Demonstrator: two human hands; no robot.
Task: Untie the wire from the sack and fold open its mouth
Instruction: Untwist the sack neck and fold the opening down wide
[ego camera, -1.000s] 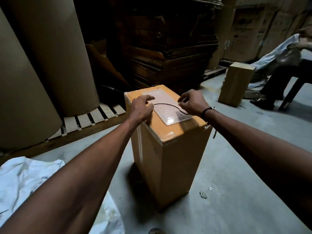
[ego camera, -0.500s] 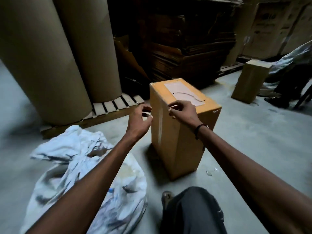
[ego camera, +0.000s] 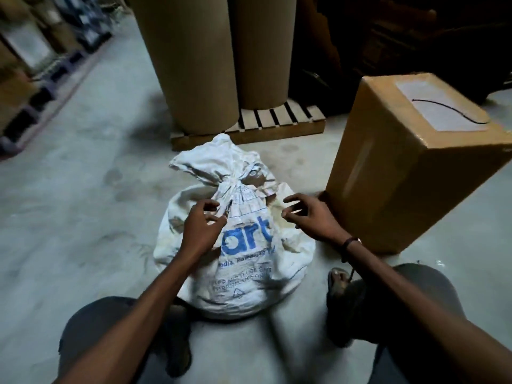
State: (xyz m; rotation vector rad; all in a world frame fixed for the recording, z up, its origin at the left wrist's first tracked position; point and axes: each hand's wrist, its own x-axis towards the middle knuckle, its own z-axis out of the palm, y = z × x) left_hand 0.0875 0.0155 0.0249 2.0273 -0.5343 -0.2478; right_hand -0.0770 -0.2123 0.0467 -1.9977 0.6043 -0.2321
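- Sack [ego camera: 238, 245] sits on the floor [ego camera: 83, 217] between the person's knees, white w/ blue print, neck [ego camera: 231, 187] bunched tight, mouth flopped up and away behind it.
- Left hand [ego camera: 201, 231] over the sack's upper left, just below the neck; fingers [ego camera: 212, 205] loosely curled, tips at the cloth, can't tell if they're pinching it.
- Right hand [ego camera: 310, 217] hovers at the sack's upper right, fingers [ego camera: 293, 199] spread and bent, clear of the cloth, holding nothing.
- Neck lies between the 2 hands, nearer the left.
- Any tie on the neck: too blurred to make out.
- Box [ego camera: 410, 162] stands tilted just right of the sack, close by the right hand; 1 box.
- Wire [ego camera: 448, 108], 1 dark curved length, lies on the pale label on the box top, well apart from both hands.
- 2 big brown rolls [ego camera: 221, 56] upright on 1 pallet [ego camera: 277, 123] behind the sack.
- Dark band [ego camera: 349, 243] on the right wrist.
- Sandalled foot [ego camera: 336, 281] on the floor right of the sack.
- Nothing lies btwn fingers and neck.
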